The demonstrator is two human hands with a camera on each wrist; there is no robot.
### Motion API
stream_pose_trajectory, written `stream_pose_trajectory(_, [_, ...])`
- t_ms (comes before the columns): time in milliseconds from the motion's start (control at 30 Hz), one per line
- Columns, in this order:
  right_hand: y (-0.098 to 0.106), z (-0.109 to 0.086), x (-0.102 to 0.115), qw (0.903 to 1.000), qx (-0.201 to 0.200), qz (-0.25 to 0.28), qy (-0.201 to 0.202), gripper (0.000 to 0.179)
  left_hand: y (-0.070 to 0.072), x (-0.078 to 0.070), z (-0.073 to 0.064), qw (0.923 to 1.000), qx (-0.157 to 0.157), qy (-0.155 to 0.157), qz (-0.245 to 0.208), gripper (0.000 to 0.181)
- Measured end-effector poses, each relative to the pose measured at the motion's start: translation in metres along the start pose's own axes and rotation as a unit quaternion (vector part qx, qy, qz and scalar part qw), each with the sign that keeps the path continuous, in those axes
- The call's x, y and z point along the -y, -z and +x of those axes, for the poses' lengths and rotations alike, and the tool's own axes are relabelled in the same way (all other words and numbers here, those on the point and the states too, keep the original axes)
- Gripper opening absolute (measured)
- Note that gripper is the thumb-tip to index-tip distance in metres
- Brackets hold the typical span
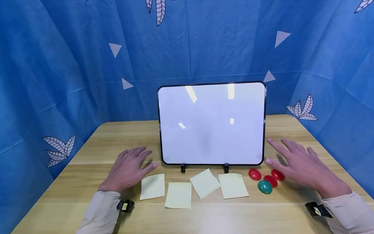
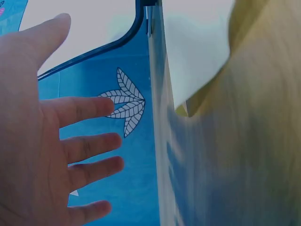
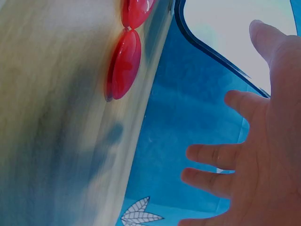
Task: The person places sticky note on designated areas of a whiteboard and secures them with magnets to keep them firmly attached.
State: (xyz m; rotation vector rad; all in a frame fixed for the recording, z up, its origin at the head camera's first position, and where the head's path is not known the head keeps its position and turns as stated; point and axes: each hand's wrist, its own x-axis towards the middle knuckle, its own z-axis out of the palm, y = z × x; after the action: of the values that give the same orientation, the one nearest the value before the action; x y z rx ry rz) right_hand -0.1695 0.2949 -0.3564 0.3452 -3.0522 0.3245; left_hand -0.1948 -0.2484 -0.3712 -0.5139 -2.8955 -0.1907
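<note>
My left hand point(image 1: 128, 169) hovers over the table at the left with its fingers spread, holding nothing. Closest to it lies a pale yellow sticky note point(image 1: 153, 187), the leftmost in a row of several. Another note point(image 1: 178, 195), a tilted one point(image 1: 205, 183) and the rightmost point(image 1: 233, 186) continue the row. On the right, my right hand point(image 1: 302, 165) is spread too, with nothing in it. Beside its thumb sit glossy red oval magnets point(image 1: 255, 174) and a green one point(image 1: 265, 187). In the right wrist view, a red magnet point(image 3: 126, 66) lies on the wood, apart from the fingers.
A blank whiteboard point(image 1: 211, 130) with a black frame stands upright behind the notes on small black feet point(image 1: 182, 168). The wooden table point(image 1: 117, 139) is enclosed by a blue curtain point(image 1: 204, 42) with leaf and triangle prints.
</note>
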Motion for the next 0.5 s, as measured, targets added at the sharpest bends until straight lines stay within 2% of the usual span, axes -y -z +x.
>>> stream_pose_trajectory(267, [-0.0017,-0.0003,0.0011,1.0000,0.005,-0.004,0.004,0.086,0.0002,-0.0034,-0.0012,0.9984,-0.001,-0.012,-0.056,0.070])
stream_pose_trajectory(500, [-0.0017,-0.0003,0.0026,0.9997,0.014,-0.011,0.014,0.086,0.0002,-0.0050,-0.0032,0.9953,0.015,-0.009,-0.096,0.062])
